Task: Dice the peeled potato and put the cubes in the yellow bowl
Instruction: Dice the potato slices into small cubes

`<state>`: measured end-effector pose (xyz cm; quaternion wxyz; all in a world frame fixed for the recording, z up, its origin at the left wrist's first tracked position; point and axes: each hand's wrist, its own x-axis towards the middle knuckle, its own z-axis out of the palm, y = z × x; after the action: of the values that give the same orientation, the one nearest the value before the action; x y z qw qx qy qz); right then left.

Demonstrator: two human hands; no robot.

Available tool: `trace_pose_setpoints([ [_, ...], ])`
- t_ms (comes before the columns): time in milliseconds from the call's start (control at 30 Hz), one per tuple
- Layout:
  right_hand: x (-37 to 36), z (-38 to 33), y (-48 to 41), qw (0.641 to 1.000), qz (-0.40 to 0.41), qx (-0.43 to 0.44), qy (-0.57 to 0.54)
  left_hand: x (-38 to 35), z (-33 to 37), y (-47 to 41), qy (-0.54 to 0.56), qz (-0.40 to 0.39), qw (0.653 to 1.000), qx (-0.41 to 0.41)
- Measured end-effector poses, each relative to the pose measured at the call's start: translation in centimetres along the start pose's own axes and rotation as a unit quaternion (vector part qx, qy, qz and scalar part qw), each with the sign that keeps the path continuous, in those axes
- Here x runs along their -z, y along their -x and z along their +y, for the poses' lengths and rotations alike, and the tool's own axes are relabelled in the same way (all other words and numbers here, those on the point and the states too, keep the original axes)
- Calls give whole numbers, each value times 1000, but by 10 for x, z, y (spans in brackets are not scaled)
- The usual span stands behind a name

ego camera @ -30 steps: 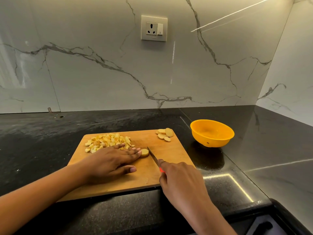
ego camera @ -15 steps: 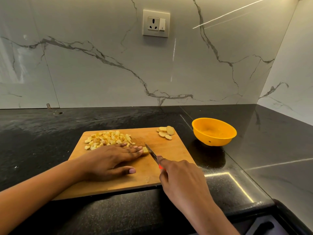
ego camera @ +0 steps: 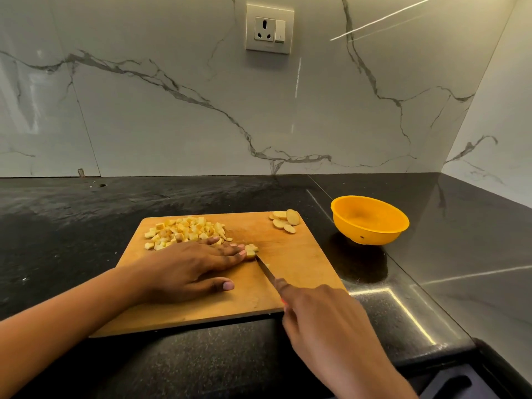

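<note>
A wooden cutting board [ego camera: 305,263] lies on the black counter. A pile of potato cubes [ego camera: 184,230] sits at its far left, and a few potato slices [ego camera: 283,220] lie at its far right corner. My left hand [ego camera: 190,266] lies flat on the board, its straight fingertips pressing a small cut potato piece [ego camera: 251,250]. My right hand [ego camera: 322,321] grips a knife [ego camera: 266,270] with a red handle, forefinger along the blade's back. The blade tip is at the potato piece. The yellow bowl [ego camera: 370,220] stands to the right of the board and holds nothing.
The black stone counter [ego camera: 86,214] runs to a marble backsplash with a wall socket [ego camera: 269,28]. A side wall closes the right corner behind the bowl. The counter's front edge drops off near my right forearm.
The knife blade has come down into the potato slice under my left fingertips, and the slice now shows as cut pieces. The camera has tilted slightly downward.
</note>
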<state>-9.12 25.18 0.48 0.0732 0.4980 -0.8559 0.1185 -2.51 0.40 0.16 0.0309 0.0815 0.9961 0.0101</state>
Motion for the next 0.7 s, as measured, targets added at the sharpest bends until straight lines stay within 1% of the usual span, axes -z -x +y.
trace_pose_setpoints([
  [100, 6, 4, 3, 999, 31, -13, -29, -1, 3, 4, 12, 33, 999, -1],
  [167, 6, 2, -4, 998, 57, -26, -29, -1, 4, 6, 17, 56, 998, 3],
  [233, 2, 0, -13, 997, 66, -39, -24, -1, 4, 8, 13, 58, 998, 12],
  [533, -6, -9, -26, 999, 47, -22, 1, -1, 1, 6, 2, 37, 999, 8],
  [600, -6, -9, -29, 999, 28, -18, 12, -1, 1, 6, 5, 34, 999, 3],
  [700, -6, -14, -41, 999, -30, -15, 39, -1, 0, 5, 2, 31, 1000, 0],
])
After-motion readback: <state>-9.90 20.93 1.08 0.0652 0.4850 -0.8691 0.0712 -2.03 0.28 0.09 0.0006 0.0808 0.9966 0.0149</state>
